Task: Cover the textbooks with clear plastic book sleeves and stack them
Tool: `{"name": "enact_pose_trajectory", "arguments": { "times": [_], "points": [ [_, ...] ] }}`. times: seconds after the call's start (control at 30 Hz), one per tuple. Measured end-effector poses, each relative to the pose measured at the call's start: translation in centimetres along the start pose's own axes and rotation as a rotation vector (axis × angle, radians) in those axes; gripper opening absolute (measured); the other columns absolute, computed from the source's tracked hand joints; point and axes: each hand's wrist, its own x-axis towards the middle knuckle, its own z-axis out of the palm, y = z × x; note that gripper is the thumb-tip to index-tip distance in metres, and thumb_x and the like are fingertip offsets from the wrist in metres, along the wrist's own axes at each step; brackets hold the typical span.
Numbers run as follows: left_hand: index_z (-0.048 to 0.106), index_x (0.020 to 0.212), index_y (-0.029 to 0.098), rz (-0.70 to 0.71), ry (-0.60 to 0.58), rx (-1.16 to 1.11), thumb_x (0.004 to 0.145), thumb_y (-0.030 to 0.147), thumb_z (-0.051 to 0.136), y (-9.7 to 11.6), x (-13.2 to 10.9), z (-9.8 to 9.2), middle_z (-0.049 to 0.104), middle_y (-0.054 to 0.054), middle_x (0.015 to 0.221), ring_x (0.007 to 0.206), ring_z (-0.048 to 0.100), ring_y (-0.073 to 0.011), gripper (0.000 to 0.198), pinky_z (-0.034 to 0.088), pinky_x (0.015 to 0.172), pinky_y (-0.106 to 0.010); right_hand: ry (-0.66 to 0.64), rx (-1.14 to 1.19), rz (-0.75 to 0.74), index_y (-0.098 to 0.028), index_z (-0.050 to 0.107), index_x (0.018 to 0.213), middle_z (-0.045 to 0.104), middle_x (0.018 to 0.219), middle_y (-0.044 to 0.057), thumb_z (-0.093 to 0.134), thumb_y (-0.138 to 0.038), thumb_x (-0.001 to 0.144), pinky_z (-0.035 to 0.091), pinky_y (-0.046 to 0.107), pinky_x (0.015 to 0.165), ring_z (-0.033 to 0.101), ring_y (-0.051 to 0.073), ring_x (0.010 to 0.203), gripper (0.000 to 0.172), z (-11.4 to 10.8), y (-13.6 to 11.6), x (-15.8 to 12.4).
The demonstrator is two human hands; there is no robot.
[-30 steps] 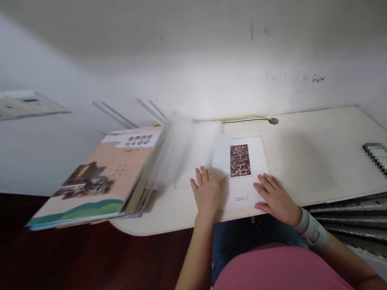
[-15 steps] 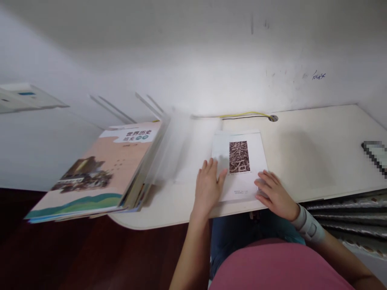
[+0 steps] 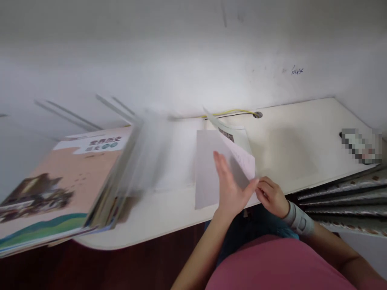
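A thin white booklet [image 3: 208,169] lies on the white desk [image 3: 302,149] in front of me, its front cover [image 3: 232,139] lifted and swinging toward the left. My left hand [image 3: 231,189] is flat under the raised cover, fingers spread, pushing it over. My right hand [image 3: 270,195] sits at the booklet's near right corner, fingers curled on the pages. A grey band wraps my right wrist.
A stack of textbooks [image 3: 60,185] with a peach cover on top lies at the left end of the desk, overhanging its edge. A yellow cable [image 3: 232,112] runs along the wall to a desk hole. A pixelated object [image 3: 361,145] rests at the far right.
The booklet lay closed with both hands flat on its cover. Now the cover is lifted and turning left under my left hand. The view has shifted, blurring the scene.
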Motion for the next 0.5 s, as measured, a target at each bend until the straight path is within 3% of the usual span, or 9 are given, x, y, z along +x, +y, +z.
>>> {"name": "enact_pose_trajectory", "arguments": {
  "times": [0.1,0.17,0.3,0.4,0.5],
  "points": [
    [-0.011,0.15,0.025,0.112,-0.211,0.141,0.082,0.038,0.059,1.2,2.2,2.6,-0.006,-0.017,0.159,0.145,-0.002,-0.0376,0.098,0.019,0.111,-0.061,0.041,-0.133,0.032,-0.02,0.059,0.102,0.065,0.092,0.008,0.045,-0.024,0.092,0.054,0.034,0.078,0.062,0.019,0.088,0.017,-2.4,2.4,0.3],
    [-0.006,0.151,0.025,0.147,-0.376,0.208,0.086,0.032,0.052,2.2,3.3,3.8,-0.001,-0.015,0.159,0.145,-0.001,-0.0374,0.087,0.02,0.11,-0.062,0.091,-0.328,0.138,-0.018,0.055,0.117,0.064,0.107,0.014,0.046,-0.031,0.092,0.051,0.042,0.088,0.06,0.024,0.103,0.029,-4.7,5.0,0.6],
    [0.011,0.151,0.023,0.237,-0.684,0.394,0.087,0.028,0.05,3.7,4.4,5.6,0.007,-0.014,0.159,0.144,0.001,-0.0394,0.075,0.012,0.11,-0.066,-0.021,-0.617,0.282,-0.005,0.042,0.135,0.048,0.135,0.027,0.045,-0.042,0.092,0.04,0.052,0.102,0.043,0.034,0.129,0.057,-8.3,10.4,0.1],
    [0.024,0.149,0.022,0.281,-0.873,0.506,0.089,0.042,0.048,3.7,4.7,6.8,0.012,-0.014,0.158,0.143,0.004,-0.0424,0.068,0.009,0.108,-0.069,-0.128,-0.694,0.319,-0.003,0.043,0.134,0.046,0.138,0.027,0.042,-0.042,0.093,0.038,0.051,0.105,0.04,0.035,0.132,0.057,-9.1,12.1,-0.9],
    [0.029,0.148,0.024,0.278,-0.963,0.553,0.088,0.062,0.039,2.9,4.6,7.8,0.016,-0.014,0.157,0.143,0.008,-0.0439,0.072,0.008,0.107,-0.071,-0.161,-0.724,0.336,-0.004,0.049,0.131,0.047,0.139,0.026,0.04,-0.037,0.094,0.037,0.049,0.106,0.04,0.033,0.133,0.05,-8.8,12.0,-1.3]
  ]
}}
